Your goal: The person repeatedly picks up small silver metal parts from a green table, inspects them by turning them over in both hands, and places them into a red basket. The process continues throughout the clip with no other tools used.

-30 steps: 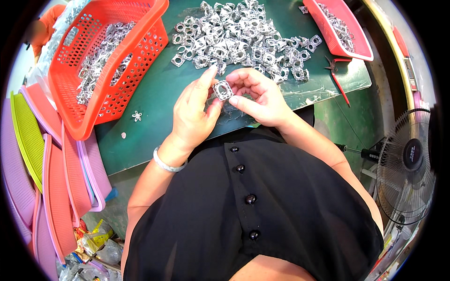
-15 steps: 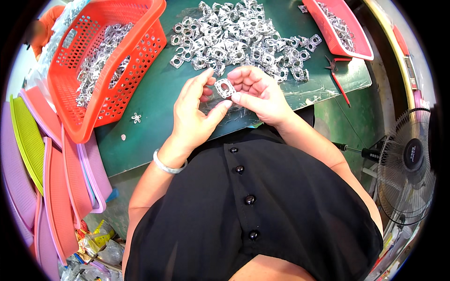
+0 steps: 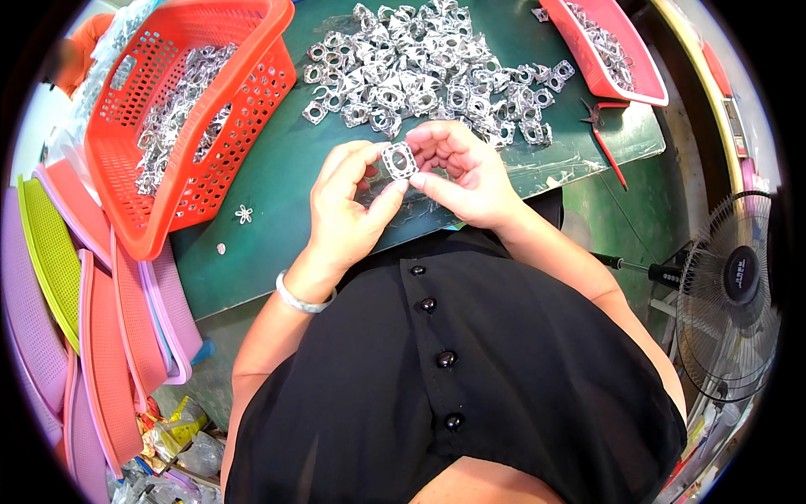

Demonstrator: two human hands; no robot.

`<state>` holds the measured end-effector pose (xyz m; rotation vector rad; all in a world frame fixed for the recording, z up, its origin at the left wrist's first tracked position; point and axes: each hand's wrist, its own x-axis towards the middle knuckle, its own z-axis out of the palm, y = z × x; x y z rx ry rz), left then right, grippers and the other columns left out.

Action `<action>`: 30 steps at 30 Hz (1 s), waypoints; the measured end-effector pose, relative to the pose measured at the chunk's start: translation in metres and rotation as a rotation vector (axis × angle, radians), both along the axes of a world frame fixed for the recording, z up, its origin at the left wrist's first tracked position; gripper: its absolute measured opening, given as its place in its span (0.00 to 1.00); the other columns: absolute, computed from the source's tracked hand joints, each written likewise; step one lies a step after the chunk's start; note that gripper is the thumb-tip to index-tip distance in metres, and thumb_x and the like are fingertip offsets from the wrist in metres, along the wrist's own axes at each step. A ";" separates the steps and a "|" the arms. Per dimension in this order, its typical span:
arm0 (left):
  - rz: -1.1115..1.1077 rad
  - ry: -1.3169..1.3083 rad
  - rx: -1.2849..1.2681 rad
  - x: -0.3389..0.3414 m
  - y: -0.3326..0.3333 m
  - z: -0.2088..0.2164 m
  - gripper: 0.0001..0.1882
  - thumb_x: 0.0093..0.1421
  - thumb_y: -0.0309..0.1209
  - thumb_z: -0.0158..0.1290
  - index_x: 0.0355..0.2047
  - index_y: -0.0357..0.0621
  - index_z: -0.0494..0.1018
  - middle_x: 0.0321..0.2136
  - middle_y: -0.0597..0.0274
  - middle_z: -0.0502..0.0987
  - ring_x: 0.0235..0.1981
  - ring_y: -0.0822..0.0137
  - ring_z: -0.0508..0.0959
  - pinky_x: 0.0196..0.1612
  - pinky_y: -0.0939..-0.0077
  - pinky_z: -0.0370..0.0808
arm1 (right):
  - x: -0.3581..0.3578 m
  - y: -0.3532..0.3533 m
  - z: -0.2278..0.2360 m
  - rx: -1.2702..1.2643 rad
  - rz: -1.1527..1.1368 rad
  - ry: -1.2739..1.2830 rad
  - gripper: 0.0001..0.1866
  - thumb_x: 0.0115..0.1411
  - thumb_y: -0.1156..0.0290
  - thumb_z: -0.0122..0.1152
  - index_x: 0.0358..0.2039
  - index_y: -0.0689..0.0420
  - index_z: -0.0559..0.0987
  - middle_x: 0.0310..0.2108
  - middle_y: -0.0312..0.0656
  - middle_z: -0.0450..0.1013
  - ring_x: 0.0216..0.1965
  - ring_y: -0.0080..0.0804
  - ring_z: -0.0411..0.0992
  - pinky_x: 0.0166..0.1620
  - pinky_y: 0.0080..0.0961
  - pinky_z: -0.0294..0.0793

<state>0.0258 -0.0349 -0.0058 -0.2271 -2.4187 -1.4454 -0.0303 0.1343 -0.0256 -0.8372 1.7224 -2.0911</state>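
And here's the metal part (image 3: 389,165), held up between the hands, over the surface (image 3: 269,256) near the pile (image 3: 407,76). The right hand (image 3: 472,181) pinches its side; the left hand (image 3: 346,202) curves round opposite, whether gripping I can't tell. It looks stiff, likely light, perhaps slick, hardly fragile: best taken by the outer rim, clear of that central hole.

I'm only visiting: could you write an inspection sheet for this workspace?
Surface: green table, scuffed along its near right edge.
Job's things: silvery part in hand; similar parts piled on the table, others in red basket and pink basket.
Clutter: red-handled pliers right, flower-shaped piece left.
Hands: right hand pinches the silvery part; left hand at its edge, grip unclear.
Cables: nothing seen.
Surroundings: fan right, coloured baskets left, person in orange upper left.
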 end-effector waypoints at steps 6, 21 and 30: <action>-0.004 0.004 0.041 0.000 0.000 -0.006 0.17 0.46 0.23 0.58 0.38 0.38 0.72 0.35 0.62 0.71 0.29 0.73 0.71 0.31 0.82 0.69 | 0.001 0.001 0.002 0.028 0.018 0.049 0.21 0.52 0.83 0.55 0.48 0.63 0.65 0.42 0.41 0.67 0.41 0.22 0.67 0.45 0.20 0.67; -0.004 -0.018 0.080 0.002 0.002 -0.002 0.17 0.47 0.23 0.58 0.39 0.38 0.72 0.29 0.64 0.71 0.27 0.74 0.72 0.29 0.83 0.71 | 0.002 0.001 0.002 0.020 -0.015 0.082 0.22 0.51 0.83 0.56 0.48 0.63 0.65 0.42 0.40 0.67 0.39 0.21 0.67 0.43 0.20 0.68; -0.022 -0.086 0.161 0.004 0.003 0.002 0.16 0.48 0.21 0.57 0.40 0.37 0.71 0.28 0.65 0.71 0.26 0.79 0.72 0.29 0.86 0.72 | 0.002 0.000 0.002 0.007 -0.009 0.045 0.21 0.53 0.83 0.55 0.49 0.63 0.65 0.41 0.40 0.67 0.40 0.22 0.68 0.44 0.20 0.68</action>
